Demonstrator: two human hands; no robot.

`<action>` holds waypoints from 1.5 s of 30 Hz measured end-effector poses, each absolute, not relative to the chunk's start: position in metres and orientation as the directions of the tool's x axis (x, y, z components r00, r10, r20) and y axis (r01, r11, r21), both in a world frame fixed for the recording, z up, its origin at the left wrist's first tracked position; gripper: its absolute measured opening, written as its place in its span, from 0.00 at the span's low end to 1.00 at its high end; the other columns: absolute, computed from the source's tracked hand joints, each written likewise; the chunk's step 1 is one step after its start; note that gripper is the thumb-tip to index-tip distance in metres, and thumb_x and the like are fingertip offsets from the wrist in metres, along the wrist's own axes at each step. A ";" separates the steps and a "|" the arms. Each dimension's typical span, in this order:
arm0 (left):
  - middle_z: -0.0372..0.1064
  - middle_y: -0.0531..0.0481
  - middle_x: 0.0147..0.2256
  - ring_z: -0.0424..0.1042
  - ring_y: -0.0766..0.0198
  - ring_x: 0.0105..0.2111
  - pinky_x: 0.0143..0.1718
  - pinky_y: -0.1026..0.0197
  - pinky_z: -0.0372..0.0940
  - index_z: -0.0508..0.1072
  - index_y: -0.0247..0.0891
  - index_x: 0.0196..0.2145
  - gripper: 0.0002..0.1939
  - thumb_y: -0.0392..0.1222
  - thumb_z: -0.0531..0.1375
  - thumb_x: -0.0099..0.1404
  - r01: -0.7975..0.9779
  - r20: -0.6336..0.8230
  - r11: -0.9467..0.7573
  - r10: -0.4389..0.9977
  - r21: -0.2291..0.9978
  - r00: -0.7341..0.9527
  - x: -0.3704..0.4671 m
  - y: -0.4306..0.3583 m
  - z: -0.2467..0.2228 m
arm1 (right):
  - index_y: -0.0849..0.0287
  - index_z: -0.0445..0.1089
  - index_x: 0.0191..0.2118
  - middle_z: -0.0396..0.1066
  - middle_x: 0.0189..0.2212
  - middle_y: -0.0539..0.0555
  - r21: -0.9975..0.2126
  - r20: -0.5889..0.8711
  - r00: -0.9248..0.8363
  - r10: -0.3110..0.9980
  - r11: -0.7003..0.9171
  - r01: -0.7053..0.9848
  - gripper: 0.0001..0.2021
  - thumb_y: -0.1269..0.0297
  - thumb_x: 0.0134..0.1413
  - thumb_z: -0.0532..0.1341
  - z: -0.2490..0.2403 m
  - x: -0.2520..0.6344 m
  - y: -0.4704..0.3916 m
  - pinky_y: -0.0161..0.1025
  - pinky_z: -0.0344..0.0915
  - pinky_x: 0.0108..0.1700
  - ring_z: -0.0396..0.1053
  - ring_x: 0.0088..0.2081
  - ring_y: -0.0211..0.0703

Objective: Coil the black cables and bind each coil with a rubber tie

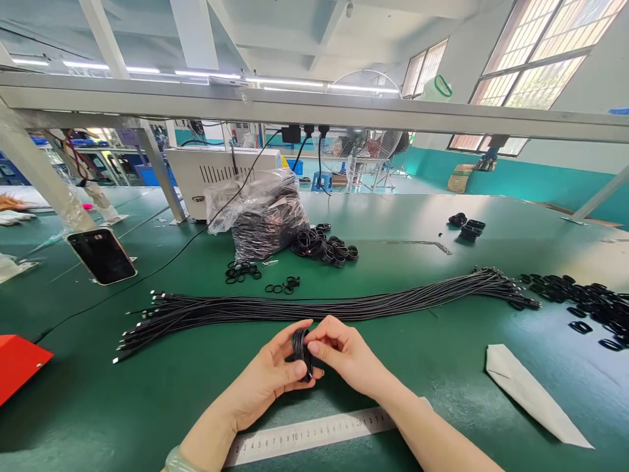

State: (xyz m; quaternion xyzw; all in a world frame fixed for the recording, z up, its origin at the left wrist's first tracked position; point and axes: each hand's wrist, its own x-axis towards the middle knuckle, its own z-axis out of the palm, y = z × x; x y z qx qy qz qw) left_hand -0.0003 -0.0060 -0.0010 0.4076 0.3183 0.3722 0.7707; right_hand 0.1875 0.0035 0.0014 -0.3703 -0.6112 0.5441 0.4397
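My left hand [278,367] is closed around a small coiled black cable [301,347], its thumb in front and fingers behind. At the coil's right side, my right hand [341,351] pinches its edge between thumb and fingertips; the exact part is hidden. Just beyond both hands lies a long bundle of straight black cables [314,308], with metal plugs showing at its left end. A steel ruler [314,432] rests on the green table, partly beneath my forearms.
Finished-looking black coils [327,248] are heaped beside a plastic bag [265,223]. Small black rings [243,271] lie nearby. Many black oval pieces [590,301] spread at right, near folded white paper [535,396]. A phone [102,255] leans at left; a red object [22,367] sits lower left.
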 end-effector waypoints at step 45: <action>0.58 0.46 0.62 0.72 0.56 0.48 0.46 0.57 0.69 0.69 0.50 0.53 0.29 0.41 0.70 0.54 -0.389 -0.082 0.351 0.823 0.852 0.563 -0.007 -0.010 0.005 | 0.57 0.75 0.25 0.67 0.29 0.50 -0.983 0.181 -0.521 0.834 0.133 -0.129 0.11 0.56 0.42 0.72 0.005 0.191 0.003 0.39 0.61 0.38 0.64 0.36 0.42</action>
